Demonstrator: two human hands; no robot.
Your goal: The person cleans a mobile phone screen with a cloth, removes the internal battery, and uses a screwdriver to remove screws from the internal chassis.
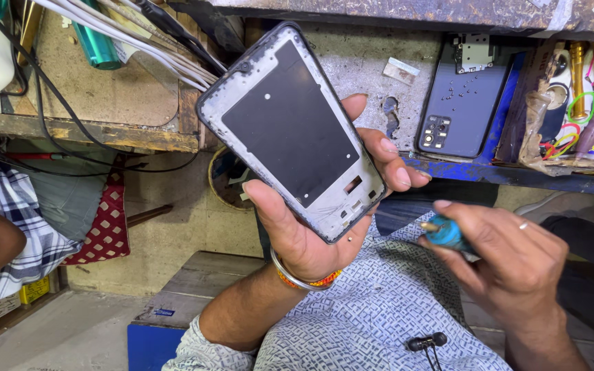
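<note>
My left hand (pixel 324 206) holds up a stripped phone frame (pixel 290 127), dark with a black inner panel, tilted with its top toward the bench. My thumb lies along its lower left edge and my fingers wrap the right edge. A tiny brass screw (pixel 349 239) sits at the frame's bottom corner. My right hand (pixel 510 264) grips a small screwdriver with a teal handle (pixel 445 232), its metal tip pointing left toward the frame's lower corner, a short gap away.
A grey phone back cover (pixel 458 103) with loose screws on it lies on the worn bench (pixel 372 65). A box of tools and bands (pixel 579 96) stands at right. Cables (pixel 125 34) hang at upper left. Another person's arm and checked cloth (pixel 1 233) are at left.
</note>
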